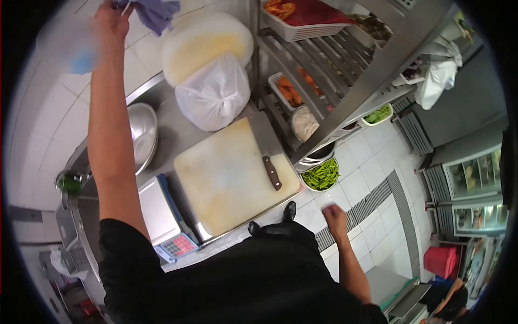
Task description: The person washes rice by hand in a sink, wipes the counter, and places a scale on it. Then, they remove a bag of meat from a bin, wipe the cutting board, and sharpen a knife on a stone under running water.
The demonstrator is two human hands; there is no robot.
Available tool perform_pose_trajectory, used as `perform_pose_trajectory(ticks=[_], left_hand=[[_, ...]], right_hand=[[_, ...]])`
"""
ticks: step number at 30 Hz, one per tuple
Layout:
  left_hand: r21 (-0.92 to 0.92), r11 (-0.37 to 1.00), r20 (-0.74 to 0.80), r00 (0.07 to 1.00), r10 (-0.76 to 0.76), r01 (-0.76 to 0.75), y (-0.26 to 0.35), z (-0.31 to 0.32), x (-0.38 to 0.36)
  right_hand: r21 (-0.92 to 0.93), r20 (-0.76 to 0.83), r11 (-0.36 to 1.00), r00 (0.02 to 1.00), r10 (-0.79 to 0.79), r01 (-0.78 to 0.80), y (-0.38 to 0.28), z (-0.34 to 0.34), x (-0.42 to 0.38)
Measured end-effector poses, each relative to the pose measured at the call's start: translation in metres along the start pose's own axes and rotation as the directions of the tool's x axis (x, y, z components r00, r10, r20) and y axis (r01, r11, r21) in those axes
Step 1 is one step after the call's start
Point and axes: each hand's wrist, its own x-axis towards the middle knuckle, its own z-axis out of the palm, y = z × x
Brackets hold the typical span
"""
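Note:
High at the upper left, my left hand (113,22) reaches up along the tiled wall, fingers closed at a purple cloth (155,14). A thin white loop or hook shows beside those fingers. Down at my right side hangs my right hand (335,217), its fingers curled in; I see nothing in it. In front of my body a white cutting board (218,170) lies on the steel counter. A knife with a broad blade and a brown handle (272,173) rests along the board's right side. Behind the board sits a tied white plastic bag (215,93).
A round board (208,43) leans on the wall. Left are a metal bowl (141,135) and a digital scale (159,210). The steel rack (345,116) at right holds baskets of vegetables; green peppers (321,175) stand below. Another person (450,299) is at lower right.

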Motion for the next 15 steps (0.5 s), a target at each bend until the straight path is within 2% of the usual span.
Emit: perform_pose_trajectory(ticks=[1, 2, 3, 4, 5, 6, 7, 8, 9, 10, 11, 13, 14, 15], left_hand=[[0.018, 0.999, 0.104, 0.994, 0.025, -0.027, 0.021, -0.01, -0.003], [0.037, 0.998, 0.206, 0.977, 0.044, -0.053, 0.036, -0.024, -0.011], [0.057, 0.996, 0.183, 0.982, 0.05, -0.061, 0.046, -0.034, -0.032], [0.044, 0.999, 0.281, 0.96, -0.012, 0.0, 0.051, -0.039, -0.064], [0.036, 0.997, 0.378, 0.923, -0.075, 0.066, 0.052, -0.05, -0.091], [0.193, 0.974, 0.336, 0.925, -0.178, 0.117, 0.034, -0.08, -0.116], [0.669, 0.734, 0.215, 0.917, -0.337, 0.113, 0.04, -0.045, -0.2], [0.833, 0.553, 0.409, 0.664, -0.626, 0.009, 0.036, -0.068, -0.219], [0.903, 0.43, 0.335, 0.59, -0.734, 0.022, 0.006, -0.086, -0.253], [0.99, 0.141, 0.123, 0.58, -0.805, -0.014, 0.003, -0.085, -0.284], [0.995, 0.084, 0.049, 0.527, -0.849, 0.044, -0.022, -0.114, -0.303], [0.995, 0.062, 0.001, 0.619, -0.785, 0.077, -0.061, -0.151, -0.348], [0.995, 0.063, 0.0, 0.615, -0.789, 0.08, -0.084, -0.166, -0.364], [0.991, 0.088, -0.008, 0.7, -0.714, 0.101, -0.107, -0.178, -0.382]], right_hand=[[0.004, -0.004, 0.99, 0.99, -0.143, 0.143, -0.011, 0.02, 0.03], [0.089, 0.03, 0.97, 0.973, -0.228, 0.225, -0.042, 0.032, 0.051], [-0.005, 0.074, 0.954, 0.952, -0.298, 0.299, -0.079, 0.04, 0.069], [-0.103, 0.069, 0.897, 0.903, -0.424, 0.429, -0.103, 0.053, 0.083], [-0.074, 0.149, 0.908, 0.904, -0.4, 0.413, -0.123, 0.066, 0.097], [-0.121, 0.151, 0.899, 0.903, -0.402, 0.421, -0.151, 0.074, 0.097], [-0.205, 0.224, 0.891, 0.905, -0.361, 0.406, -0.163, 0.089, 0.105], [-0.202, 0.24, 0.887, 0.899, -0.367, 0.416, -0.169, 0.102, 0.108], [-0.286, 0.242, 0.848, 0.89, -0.386, 0.446, -0.173, 0.114, 0.109], [-0.369, 0.244, 0.802, 0.881, -0.405, 0.47, -0.174, 0.124, 0.112], [-0.383, 0.286, 0.805, 0.887, -0.363, 0.453, -0.173, 0.13, 0.116], [-0.391, 0.297, 0.822, 0.902, -0.313, 0.414, -0.176, 0.134, 0.122], [-0.397, 0.303, 0.84, 0.917, -0.26, 0.37, -0.176, 0.135, 0.123], [-0.404, 0.306, 0.838, 0.917, -0.254, 0.366, -0.174, 0.137, 0.122]])
